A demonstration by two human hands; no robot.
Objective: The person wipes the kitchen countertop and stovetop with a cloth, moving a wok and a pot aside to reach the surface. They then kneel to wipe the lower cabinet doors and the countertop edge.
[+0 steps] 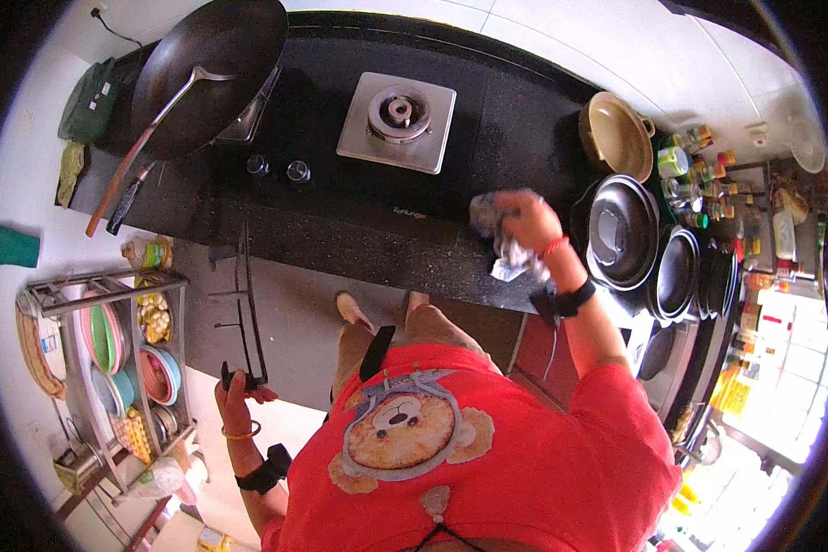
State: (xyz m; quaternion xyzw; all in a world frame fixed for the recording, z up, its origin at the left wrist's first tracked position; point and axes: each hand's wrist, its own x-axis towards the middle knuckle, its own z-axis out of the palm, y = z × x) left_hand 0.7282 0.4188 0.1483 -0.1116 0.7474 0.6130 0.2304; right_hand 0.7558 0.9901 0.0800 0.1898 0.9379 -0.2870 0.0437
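My right hand [530, 215] grips a crumpled, greyish cloth [507, 252] above the front of the black countertop, right of the gas hob. Both hand and cloth are partly blurred. Low on the left, my left hand [238, 399] holds the near end of a black metal frame [248, 310], which extends towards the counter's front edge. The bare gas burner [400, 117] sits on its square metal plate. At the back left, a large wok [214, 76] leans with a long-handled spatula [155, 124] in it. A black-handled tool [130, 200] lies beside the spatula's wooden handle.
A tan pan [617, 134], dark pans [621, 231] and several seasoning jars [704, 186] line the right side. Two hob knobs [298, 172] face the front. A metal shelf rack [134, 290] with colourful baskets and food stands at the left. A dark green container [86, 103] is by the wall.
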